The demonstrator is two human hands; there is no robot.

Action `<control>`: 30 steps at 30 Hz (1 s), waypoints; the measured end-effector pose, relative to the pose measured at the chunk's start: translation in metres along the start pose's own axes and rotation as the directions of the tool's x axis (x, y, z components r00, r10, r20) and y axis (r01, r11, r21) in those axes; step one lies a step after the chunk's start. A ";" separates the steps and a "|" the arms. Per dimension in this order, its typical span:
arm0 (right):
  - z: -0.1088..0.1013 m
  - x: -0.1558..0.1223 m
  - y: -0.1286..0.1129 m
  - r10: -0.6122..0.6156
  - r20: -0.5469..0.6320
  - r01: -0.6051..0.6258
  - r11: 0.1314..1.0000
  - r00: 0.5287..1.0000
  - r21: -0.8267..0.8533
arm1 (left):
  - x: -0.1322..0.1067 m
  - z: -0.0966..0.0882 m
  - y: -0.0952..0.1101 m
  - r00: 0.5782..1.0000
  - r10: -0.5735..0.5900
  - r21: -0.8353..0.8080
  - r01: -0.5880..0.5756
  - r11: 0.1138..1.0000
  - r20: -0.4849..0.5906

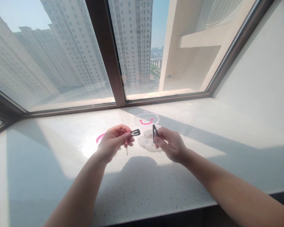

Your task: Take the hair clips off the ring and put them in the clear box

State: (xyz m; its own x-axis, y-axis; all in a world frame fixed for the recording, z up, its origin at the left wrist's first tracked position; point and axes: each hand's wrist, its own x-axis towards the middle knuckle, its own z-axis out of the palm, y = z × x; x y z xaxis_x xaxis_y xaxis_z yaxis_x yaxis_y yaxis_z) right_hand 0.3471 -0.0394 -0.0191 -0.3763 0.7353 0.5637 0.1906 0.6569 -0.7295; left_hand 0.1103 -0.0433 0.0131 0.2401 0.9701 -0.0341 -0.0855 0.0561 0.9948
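My left hand [115,140] pinches a black snap hair clip [135,132], which points right. In my right hand [170,143] a second black snap hair clip [154,133] is pinched upright between thumb and fingers. The two clips are apart, above a clear plastic box [144,145] standing on the sill. Its clear lid [146,119], with a pink handle, lies open behind it. A thin brownish loop [149,136] shows in the box; its kind I cannot make out. Behind my left hand is a pink curved item [99,137], partly hidden.
The speckled white windowsill [123,195] carries bright sunlight and shadows. A brown window frame [119,91] with glass borders the back, and a white wall [257,63] rises at right. The sill's front edge [165,215] runs along the bottom.
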 end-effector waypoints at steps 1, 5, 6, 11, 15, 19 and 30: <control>0.000 0.000 -0.001 0.012 0.009 -0.012 1.000 1.000 0.020 | 0.000 0.001 -0.001 1.000 -0.012 0.002 0.012 1.000 0.014; 0.002 0.002 0.000 0.052 0.000 -0.051 0.997 0.999 0.052 | 0.000 0.004 -0.006 0.996 -0.032 0.007 0.031 0.999 0.084; 0.003 0.002 0.000 0.056 -0.008 -0.056 0.997 0.998 0.050 | 0.000 0.005 -0.007 0.995 -0.032 0.006 0.031 0.999 0.092; 0.004 0.002 0.002 0.053 -0.024 -0.052 0.998 0.998 0.046 | 0.000 0.008 -0.006 0.991 -0.042 0.014 0.041 0.999 0.129; 0.004 0.002 0.002 0.045 -0.026 -0.044 0.998 0.999 0.053 | -0.003 0.011 -0.004 0.988 -0.025 0.025 0.021 0.999 0.151; 0.004 0.002 0.003 0.083 -0.019 -0.081 0.993 0.996 0.089 | -0.003 0.013 -0.006 0.995 0.093 0.089 -0.096 0.991 0.037; 0.007 0.006 0.001 0.230 0.057 -0.235 0.903 0.972 0.359 | -0.002 0.015 -0.008 0.957 0.265 0.047 -0.262 0.964 -0.114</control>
State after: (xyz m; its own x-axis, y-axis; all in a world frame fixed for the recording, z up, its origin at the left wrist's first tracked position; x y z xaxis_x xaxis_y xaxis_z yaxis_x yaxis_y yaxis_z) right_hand 0.3384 -0.0356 -0.0197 -0.3739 0.8557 0.3578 -0.0649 0.3607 -0.9304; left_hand 0.1249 -0.0495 0.0065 0.0970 0.9706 0.2204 -0.0998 -0.2109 0.9724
